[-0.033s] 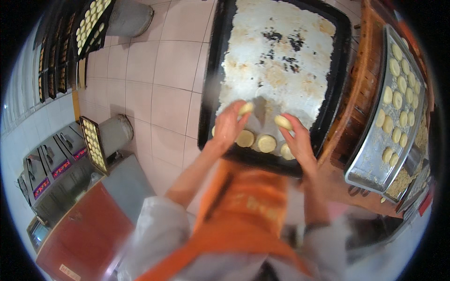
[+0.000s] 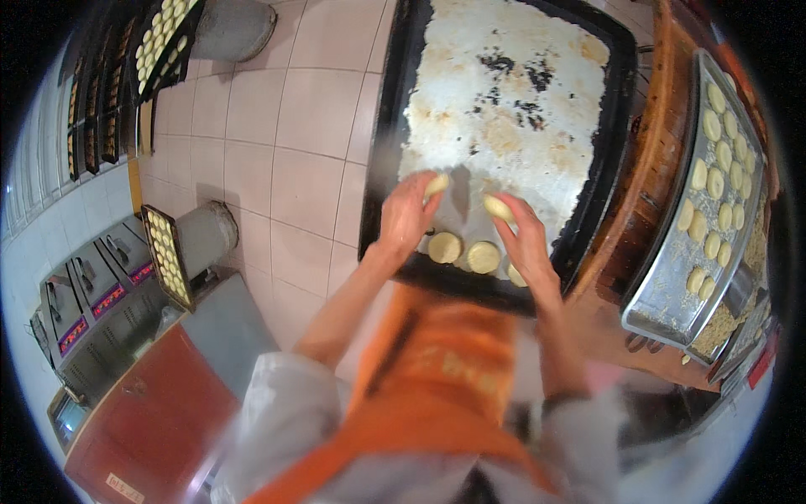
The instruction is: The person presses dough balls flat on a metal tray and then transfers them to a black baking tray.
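Observation:
My left hand (image 2: 403, 220) pinches a pale round dough piece (image 2: 436, 186) at its fingertips, over the near part of a large black-rimmed baking tray (image 2: 623, 109). A similar round dough piece (image 2: 499, 207) is held by my right hand (image 2: 527, 244), tilted between the thumb and fingers. Both hands are raised above the tray's worn whitish surface. Below and between them, flat dough discs lie in a row along the near edge: one disc (image 2: 444, 247) by my left hand, another disc (image 2: 484, 257) beside it, and a third (image 2: 515, 275) partly hidden by my right hand.
To the right, a metal tray (image 2: 659, 294) with several dough pieces stands beyond a wooden edge (image 2: 651, 160). At left are small filled trays (image 2: 168, 256) on grey cylinders (image 2: 210, 239), a red-brown cabinet (image 2: 155, 412) and stacked dark trays (image 2: 109, 92).
Both hands, each still holding its dough piece, have moved slightly farther away and left over the tray. The tray appears a little farther right in the picture.

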Demonstrator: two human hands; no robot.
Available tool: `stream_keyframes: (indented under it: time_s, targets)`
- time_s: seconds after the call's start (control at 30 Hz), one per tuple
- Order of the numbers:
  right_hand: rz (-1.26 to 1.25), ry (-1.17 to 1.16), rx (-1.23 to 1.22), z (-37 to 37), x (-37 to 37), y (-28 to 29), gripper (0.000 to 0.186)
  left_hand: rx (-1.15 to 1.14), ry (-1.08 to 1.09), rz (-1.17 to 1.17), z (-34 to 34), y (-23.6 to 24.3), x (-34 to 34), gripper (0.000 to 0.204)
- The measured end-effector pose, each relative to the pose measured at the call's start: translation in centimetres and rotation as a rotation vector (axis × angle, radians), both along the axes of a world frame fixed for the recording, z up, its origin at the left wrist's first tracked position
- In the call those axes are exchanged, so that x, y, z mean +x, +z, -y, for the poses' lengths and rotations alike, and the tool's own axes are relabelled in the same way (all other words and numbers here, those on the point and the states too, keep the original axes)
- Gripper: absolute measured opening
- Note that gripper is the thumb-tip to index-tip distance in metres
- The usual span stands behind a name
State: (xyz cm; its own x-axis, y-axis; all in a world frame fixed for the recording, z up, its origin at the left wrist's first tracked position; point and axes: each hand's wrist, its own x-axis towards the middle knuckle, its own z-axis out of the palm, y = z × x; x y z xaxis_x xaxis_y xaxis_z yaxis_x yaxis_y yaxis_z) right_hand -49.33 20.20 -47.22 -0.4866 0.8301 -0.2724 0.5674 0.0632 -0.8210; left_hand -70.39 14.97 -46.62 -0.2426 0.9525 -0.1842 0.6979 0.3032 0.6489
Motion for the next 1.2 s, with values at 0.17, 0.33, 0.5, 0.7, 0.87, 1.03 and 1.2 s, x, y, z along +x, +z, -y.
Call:
stream_keyframes:
  time_s: [0.17, 0.33, 0.5, 0.7, 0.87, 1.03, 1.2]
  targets:
    - [0.194, 0.148, 0.277, 2.2, -6.6, -3.2, 0.046, 0.153, -0.185, -0.136, 3.2, -3.6, -3.6, 0.035]
    - [0.257, 0.102, 0.256, 3.3, -7.4, -3.1, 0.055, 0.112, -0.096, -0.093, 4.2, -3.9, -3.5, 0.045]
    - [0.382, 0.245, 0.238, 2.6, -8.5, -4.2, 0.059, 0.066, -0.238, -0.169, 1.4, -4.2, -3.6, 0.048]
    - [0.437, 0.142, 0.231, 3.1, -8.0, -4.8, 0.065, 0.012, -0.265, -0.199, 1.6, -5.4, -3.1, 0.054]
    - [0.028, -0.033, 0.261, 1.5, -1.8, -0.5, 0.051, 0.125, -0.428, -0.324, 1.2, -5.1, -3.0, 0.065]
    - [0.105, -0.200, 0.445, -3.8, 15.1, 8.5, 0.035, 0.112, -0.316, -0.425, 0.0, -2.4, -0.6, 0.060]
    - [0.681, -0.530, 0.649, -8.4, 37.4, 5.7, 0.044, 0.304, -0.406, -0.050, -9.9, 2.4, 15.2, 0.045]
